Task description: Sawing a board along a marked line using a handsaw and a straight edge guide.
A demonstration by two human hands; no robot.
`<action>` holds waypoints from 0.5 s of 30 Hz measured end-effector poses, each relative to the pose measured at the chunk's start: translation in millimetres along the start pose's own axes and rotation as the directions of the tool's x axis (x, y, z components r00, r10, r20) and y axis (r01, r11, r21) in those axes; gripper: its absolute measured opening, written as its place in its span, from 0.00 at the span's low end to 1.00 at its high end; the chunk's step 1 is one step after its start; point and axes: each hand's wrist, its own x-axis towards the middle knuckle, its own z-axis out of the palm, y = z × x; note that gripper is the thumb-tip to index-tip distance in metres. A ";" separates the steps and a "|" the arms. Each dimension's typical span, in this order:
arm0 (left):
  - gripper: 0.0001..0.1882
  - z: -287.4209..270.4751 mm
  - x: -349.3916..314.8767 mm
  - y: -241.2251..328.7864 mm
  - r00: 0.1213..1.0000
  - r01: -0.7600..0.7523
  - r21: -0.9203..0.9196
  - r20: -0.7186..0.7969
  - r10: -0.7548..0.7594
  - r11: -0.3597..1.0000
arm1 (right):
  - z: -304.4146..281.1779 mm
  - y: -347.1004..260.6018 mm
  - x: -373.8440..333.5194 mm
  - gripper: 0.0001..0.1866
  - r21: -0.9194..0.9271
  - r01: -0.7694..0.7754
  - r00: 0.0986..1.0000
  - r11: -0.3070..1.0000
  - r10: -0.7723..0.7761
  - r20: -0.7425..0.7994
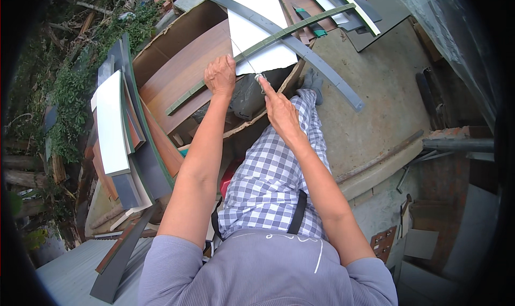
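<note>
My left hand [220,75] is closed in a fist over a long, narrow green-edged strip [300,26]. What its fingers hold, if anything, is hidden. My right hand [281,112] pinches a small pale bunch of thin string [258,76] at its fingertips. From there a fine line runs up and left across a white board [257,24]. A grey strip [316,58] crosses the green-edged one over that board. Beneath both hands is an open cardboard box [161,46] with brown wood-look panels [182,64] and dark plastic wrapping [249,94] in it.
More offcut boards [111,123] lean at the box's left side. Further strips and panels [335,8] lie at the upper right. Right of the box is a concrete floor [370,99] with a raised edge [375,166]. Plants and debris [75,102] border the left.
</note>
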 end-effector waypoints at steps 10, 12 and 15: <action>0.15 -0.2 2.3 -3.5 1.000 -0.006 -0.027 -0.019 0.006 1.000 | -6.4 30.0 -72.6 0.31 0.070 -0.038 0.999 0.997 0.037 0.018; 0.15 0.7 1.0 -6.8 0.999 0.010 -0.014 -0.041 -0.011 1.000 | -4.0 26.7 -59.0 0.30 0.066 0.024 0.999 0.998 -0.021 -0.047; 0.15 3.7 0.1 -5.5 1.000 0.012 0.016 -0.008 -0.012 1.000 | -2.8 12.0 -26.8 0.28 0.017 0.012 0.999 1.000 -0.011 -0.035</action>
